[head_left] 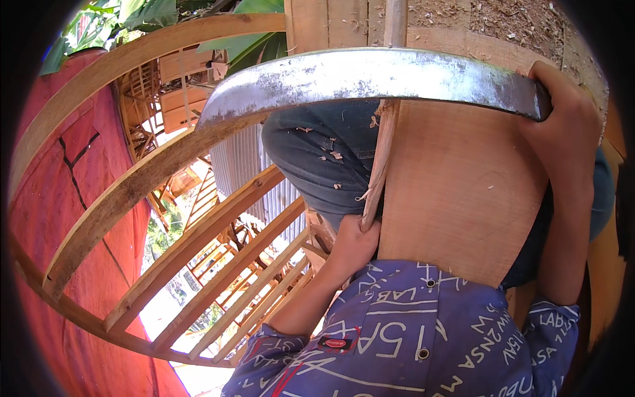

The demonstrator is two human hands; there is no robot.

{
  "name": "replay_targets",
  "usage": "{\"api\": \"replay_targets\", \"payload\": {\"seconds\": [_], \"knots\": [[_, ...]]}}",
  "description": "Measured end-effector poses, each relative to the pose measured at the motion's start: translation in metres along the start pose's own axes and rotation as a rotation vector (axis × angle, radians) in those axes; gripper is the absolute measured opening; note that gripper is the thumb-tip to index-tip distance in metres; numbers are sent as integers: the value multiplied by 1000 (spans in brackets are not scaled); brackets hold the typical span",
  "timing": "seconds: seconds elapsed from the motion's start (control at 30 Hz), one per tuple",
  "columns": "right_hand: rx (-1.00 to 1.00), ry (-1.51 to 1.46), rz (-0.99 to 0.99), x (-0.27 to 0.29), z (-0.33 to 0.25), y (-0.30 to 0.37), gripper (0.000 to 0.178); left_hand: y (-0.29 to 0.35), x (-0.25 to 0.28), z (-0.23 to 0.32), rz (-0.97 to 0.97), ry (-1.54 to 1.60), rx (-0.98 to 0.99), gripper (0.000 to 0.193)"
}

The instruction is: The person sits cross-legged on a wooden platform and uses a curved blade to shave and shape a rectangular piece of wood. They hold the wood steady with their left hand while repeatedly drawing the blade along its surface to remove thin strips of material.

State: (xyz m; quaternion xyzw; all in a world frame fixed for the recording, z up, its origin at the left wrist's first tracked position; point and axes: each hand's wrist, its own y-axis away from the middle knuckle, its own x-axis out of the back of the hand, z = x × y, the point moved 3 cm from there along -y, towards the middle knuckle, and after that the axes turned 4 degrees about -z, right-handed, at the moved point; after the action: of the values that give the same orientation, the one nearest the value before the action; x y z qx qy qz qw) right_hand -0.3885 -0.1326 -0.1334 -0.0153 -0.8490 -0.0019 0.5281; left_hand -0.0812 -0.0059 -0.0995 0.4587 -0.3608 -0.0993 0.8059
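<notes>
My right hand point(569, 109) is closed around the right end of a machete point(370, 76). Its broad, mottled silver blade spans the view from right to left, and any handle is hidden in the hand. My left hand point(359, 239) grips the near end of a thin wooden stick point(378, 165). The stick runs away from me under the blade and shows again beyond it. Its surface looks whittled, with a curl of wood peeling off near the hand. A wide, pale wooden board point(456, 185) lies beneath, in front of my torso.
My bent knee in dark trousers point(317, 152), dotted with shavings, is left of the stick. Wooden slatted railing point(218, 231) curves along the left, beside large red wooden panels point(79, 185). Wood shavings point(522, 26) cover the ground at the far right. Green leaves point(152, 13) hang at the upper left.
</notes>
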Motion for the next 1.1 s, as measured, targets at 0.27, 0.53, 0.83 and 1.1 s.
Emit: {"api": "replay_targets", "payload": {"seconds": [0.27,0.53,0.83,1.1], "knots": [[159,-96,-18,-8,-21,-2,25,-9,0,-5,-147,-40,111,36],[-42,191,88,-7,71,-28,33,-27,-29,19,-177,53,1,30],[148,108,-65,-5,25,-26,28,-48,-52,20,-260,99,-9,31],[-96,334,23,20,93,-59,30,-58,-73,44,-261,159,-189,31]]}}
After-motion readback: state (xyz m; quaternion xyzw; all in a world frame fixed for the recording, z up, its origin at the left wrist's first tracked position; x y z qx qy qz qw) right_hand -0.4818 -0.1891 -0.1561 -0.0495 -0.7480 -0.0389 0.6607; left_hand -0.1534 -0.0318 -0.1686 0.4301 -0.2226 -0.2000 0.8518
